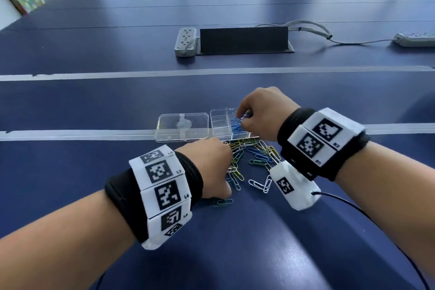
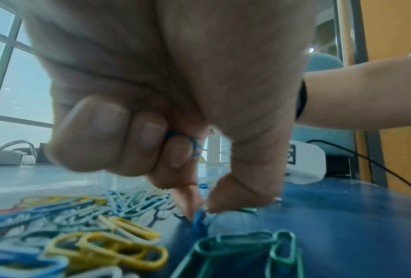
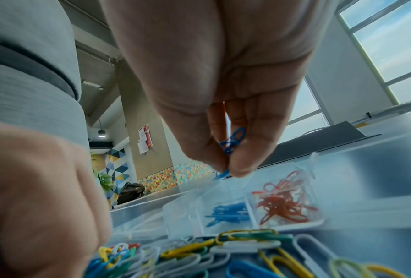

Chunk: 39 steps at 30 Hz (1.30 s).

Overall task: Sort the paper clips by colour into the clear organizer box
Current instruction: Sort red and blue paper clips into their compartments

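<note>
Blue paper clips (image 3: 233, 141) are pinched by the right hand (image 1: 261, 113) above the clear organizer box (image 1: 221, 122); another blue clip (image 2: 198, 216) is pinched by the left hand (image 1: 211, 167) in the loose pile (image 1: 254, 150)

Mixed-colour paper clips (image 1: 254, 153) heaped beside open clear organizer box (image 1: 223, 125).

Clear glossy plastic organizer box (image 1: 222, 122), smooth coated paper clips (image 1: 255, 152), matt blue table (image 1: 235, 231)
</note>
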Tool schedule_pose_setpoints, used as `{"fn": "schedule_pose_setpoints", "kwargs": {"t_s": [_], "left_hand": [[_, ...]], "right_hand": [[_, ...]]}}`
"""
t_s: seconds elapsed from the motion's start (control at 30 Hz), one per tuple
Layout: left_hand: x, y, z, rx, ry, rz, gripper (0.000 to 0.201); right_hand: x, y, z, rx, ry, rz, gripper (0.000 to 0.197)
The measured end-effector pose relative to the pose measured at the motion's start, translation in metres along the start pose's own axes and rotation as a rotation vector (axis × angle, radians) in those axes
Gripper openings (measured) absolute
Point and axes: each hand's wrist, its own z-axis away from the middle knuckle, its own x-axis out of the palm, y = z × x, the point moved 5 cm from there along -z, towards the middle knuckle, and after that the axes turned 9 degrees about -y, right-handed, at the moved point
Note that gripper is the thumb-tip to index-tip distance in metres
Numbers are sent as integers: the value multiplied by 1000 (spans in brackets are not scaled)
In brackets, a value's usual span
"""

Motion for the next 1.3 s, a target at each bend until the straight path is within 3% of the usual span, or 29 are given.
{"fn": "schedule_pose_setpoints", "kwargs": {"t_s": [0.1,0.27,0.47,0.7,0.93,1.13,1.3], "left_hand": [[-1,-1,0,-7,18,-26,21],[-17,-19,-2,-100,52,138,30],[-55,-41,-26,-92,233,244,23],[-76,-26,-70,-62,247,122,24],[-76,-12,-80,-15,248,51,24],[-79,-15,-70,28,330,138,31],[-78,-13,-62,67,364,150,38]], "right_hand": [[4,-4,-12,15,-17,29,22],[7,-5,-12,9,-27,59,25],[6,1,-1,-45,-29,32,38],[-14,18,17,-23,67,-78,41],[-17,36,32,27,48,-63,33],[6,29,32,32,-149,83,22],[22,24,23,51,-223,181,15]]}}
